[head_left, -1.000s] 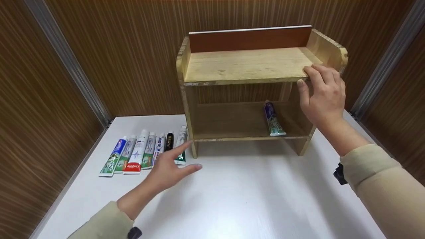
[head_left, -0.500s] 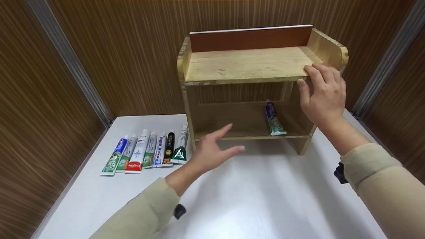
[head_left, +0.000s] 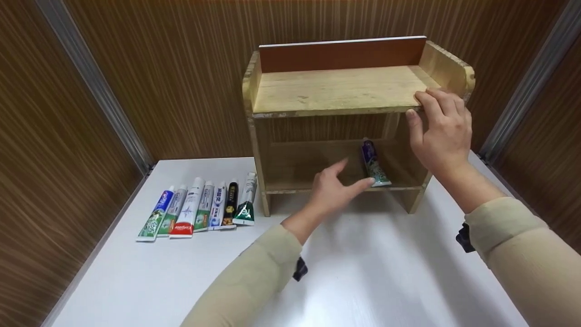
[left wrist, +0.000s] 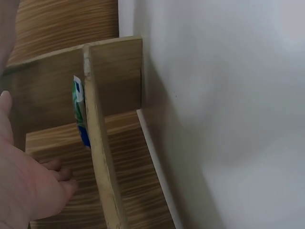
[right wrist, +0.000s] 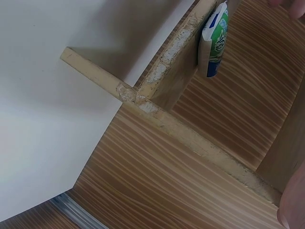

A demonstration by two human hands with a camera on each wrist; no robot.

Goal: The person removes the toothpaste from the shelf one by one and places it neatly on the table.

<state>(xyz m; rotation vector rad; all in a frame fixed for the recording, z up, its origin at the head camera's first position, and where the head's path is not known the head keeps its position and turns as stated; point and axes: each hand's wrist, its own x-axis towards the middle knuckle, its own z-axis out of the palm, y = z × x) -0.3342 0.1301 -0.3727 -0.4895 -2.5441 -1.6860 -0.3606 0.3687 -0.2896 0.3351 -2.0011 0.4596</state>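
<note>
A small two-tier wooden shelf stands on the white table. On its lower board lies a blue, purple and green toothpaste tube, crimped end toward the front; both wrist views show it too. My left hand is just left of this tube, fingers and thumb spread, with nothing held. Its thumb tip overlaps the tube's crimped end in the head view; whether they touch I cannot tell. My right hand grips the front edge of the top board near its right end, fingers on top and thumb at the edge.
Several toothpaste tubes lie in a row left of the shelf, among them a red and white tube, a black tube and a green and white tube. Wood-grain walls enclose the table at the back and sides.
My left hand has moved right from beside the tube row, across the shelf's front, to the tube on the lower board. The right hand has stayed at the top board.
</note>
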